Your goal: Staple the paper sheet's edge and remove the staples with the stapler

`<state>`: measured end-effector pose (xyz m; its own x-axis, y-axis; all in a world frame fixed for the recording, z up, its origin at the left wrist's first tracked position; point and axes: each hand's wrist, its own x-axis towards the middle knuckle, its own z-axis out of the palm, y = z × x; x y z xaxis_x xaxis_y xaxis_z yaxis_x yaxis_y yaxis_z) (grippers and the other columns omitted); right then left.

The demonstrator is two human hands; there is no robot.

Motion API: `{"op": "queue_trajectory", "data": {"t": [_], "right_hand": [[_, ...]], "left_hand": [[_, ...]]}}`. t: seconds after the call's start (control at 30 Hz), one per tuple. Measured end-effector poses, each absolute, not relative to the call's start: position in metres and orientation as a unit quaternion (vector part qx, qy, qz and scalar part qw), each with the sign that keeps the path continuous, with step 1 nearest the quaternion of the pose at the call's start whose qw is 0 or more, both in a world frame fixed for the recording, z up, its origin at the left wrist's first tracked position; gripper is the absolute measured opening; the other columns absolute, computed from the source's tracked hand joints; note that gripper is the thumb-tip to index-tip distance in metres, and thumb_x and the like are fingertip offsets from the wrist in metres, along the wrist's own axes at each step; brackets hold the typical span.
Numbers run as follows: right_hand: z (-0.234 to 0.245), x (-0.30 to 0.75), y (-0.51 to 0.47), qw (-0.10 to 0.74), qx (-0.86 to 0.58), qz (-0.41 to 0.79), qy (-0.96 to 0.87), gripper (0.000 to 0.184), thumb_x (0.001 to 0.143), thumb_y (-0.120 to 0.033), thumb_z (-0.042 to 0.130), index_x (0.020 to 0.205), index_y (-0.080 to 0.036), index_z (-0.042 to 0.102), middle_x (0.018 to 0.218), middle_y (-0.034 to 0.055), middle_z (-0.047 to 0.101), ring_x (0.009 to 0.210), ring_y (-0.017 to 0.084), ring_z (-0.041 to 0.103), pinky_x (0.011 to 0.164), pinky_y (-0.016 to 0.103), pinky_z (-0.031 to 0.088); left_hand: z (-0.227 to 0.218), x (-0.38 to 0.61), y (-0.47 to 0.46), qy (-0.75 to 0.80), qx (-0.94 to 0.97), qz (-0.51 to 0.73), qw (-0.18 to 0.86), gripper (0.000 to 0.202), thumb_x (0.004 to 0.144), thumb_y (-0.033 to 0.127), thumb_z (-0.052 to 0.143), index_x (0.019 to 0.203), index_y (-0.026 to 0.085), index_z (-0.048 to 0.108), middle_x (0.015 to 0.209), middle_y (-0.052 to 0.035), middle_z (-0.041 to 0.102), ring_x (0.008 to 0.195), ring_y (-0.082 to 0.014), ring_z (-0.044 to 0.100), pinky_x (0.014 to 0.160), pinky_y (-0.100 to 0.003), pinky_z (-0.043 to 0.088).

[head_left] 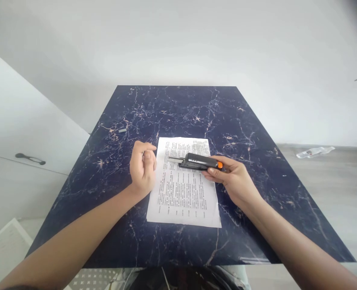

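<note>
A black stapler with an orange end (pixel 198 161) hovers over a printed sheet of paper (pixel 183 193) that lies on the dark marbled table (pixel 251 133). My right hand (pixel 231 177) grips the stapler by its orange end, with the metal magazine sticking out to the left. My left hand (pixel 142 168) is beside the paper's left edge, fingers curled in a loose pinch; what it holds, if anything, is too small to name. A small strip of staples (pixel 122 130) lies on the table to the far left.
A white cabinet with a dark handle (pixel 30 158) stands to the left of the table. A clear plastic wrapper (pixel 314 152) lies on the grey floor at right. A white wall is behind the table.
</note>
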<state>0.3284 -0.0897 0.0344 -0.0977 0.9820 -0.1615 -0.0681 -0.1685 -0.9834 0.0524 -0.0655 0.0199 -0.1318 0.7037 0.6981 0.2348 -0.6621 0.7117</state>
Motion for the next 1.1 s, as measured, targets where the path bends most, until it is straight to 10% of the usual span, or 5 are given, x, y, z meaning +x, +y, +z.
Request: {"op": "queue_trajectory", "data": {"t": [0.3, 0.5, 0.67, 1.1], "right_hand": [[0.029, 0.310, -0.095, 0.365, -0.469, 0.653, -0.469, 0.041, 0.077, -0.034, 0.092, 0.115, -0.025, 0.080, 0.104, 0.0052, 0.077, 0.087, 0.023, 0.078, 0.085, 0.042, 0.068], [0.045, 0.314, -0.099, 0.432, -0.516, 0.310, -0.671, 0.042, 0.079, -0.036, 0.091, 0.120, -0.030, 0.080, 0.130, 0.0072, 0.069, 0.047, 0.003, 0.037, 0.041, 0.030, 0.045], [0.051, 0.301, -0.109, 0.481, -0.360, 0.313, -0.735, 0.027, 0.087, -0.027, 0.086, 0.114, -0.030, 0.081, 0.108, 0.0049, 0.075, 0.070, 0.014, 0.064, 0.054, 0.029, 0.056], [0.047, 0.298, -0.109, 0.503, -0.295, 0.338, -0.738, 0.013, 0.092, -0.015, 0.075, 0.094, -0.027, 0.081, 0.089, 0.0020, 0.077, 0.071, 0.017, 0.068, 0.063, 0.035, 0.058]], "left_hand": [[0.028, 0.057, -0.078, 0.233, 0.844, 0.483, 0.029, 0.048, 0.111, 0.034, 0.036, 0.153, 0.013, 0.047, 0.100, -0.0086, 0.051, 0.085, -0.0195, 0.053, 0.066, -0.033, 0.053], [0.028, 0.060, -0.079, 0.222, 0.878, 0.424, 0.001, 0.051, 0.110, 0.020, 0.037, 0.161, 0.014, 0.038, 0.095, -0.0052, 0.051, 0.073, -0.0154, 0.052, 0.057, -0.028, 0.051], [0.032, 0.064, -0.079, 0.163, 0.903, 0.382, -0.113, 0.035, 0.102, 0.009, 0.056, 0.137, 0.014, 0.058, 0.093, -0.0018, 0.060, 0.072, -0.0114, 0.054, 0.054, -0.022, 0.050], [0.044, 0.071, -0.085, 0.117, 0.897, 0.376, -0.202, 0.031, 0.091, 0.010, 0.074, 0.115, 0.022, 0.059, 0.098, 0.0008, 0.068, 0.084, -0.0125, 0.062, 0.065, -0.023, 0.054]]}}
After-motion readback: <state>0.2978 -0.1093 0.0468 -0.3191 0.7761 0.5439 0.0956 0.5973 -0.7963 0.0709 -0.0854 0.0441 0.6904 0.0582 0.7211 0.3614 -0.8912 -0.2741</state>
